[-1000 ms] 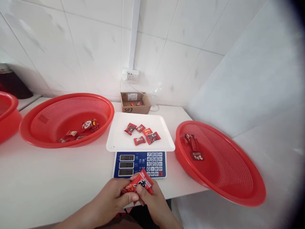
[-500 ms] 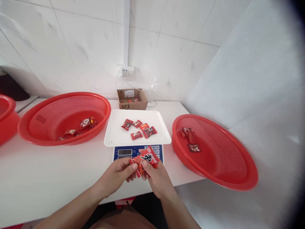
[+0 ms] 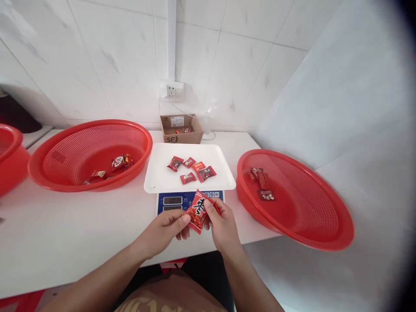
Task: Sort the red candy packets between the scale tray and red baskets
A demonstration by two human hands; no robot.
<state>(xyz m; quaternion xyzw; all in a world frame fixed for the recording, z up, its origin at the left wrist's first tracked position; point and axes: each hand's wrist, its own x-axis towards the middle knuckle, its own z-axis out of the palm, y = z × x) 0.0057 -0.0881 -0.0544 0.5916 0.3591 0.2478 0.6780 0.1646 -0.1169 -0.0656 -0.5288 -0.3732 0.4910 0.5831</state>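
Both hands pinch one red snack packet (image 3: 197, 211) just in front of the blue scale (image 3: 177, 200). My left hand (image 3: 164, 232) grips its lower left edge, and my right hand (image 3: 222, 225) grips its right side. The packet stands tilted above the scale's keypad. Behind it, the scale's white tray (image 3: 156, 175) carries several small red wrapped sweets (image 3: 191, 168).
A red mesh basket (image 3: 58, 184) with a few packets lies on the left of the white counter, another red mesh basket (image 3: 325, 234) with a few packets overhangs the counter's right end. A small cardboard box (image 3: 181, 130) stands by the tiled wall. A third red basket (image 3: 9, 156) shows at far left.
Both hands have lifted the packet up and forward, from the counter's front edge to over the scale's keypad. The packet has turned more upright.
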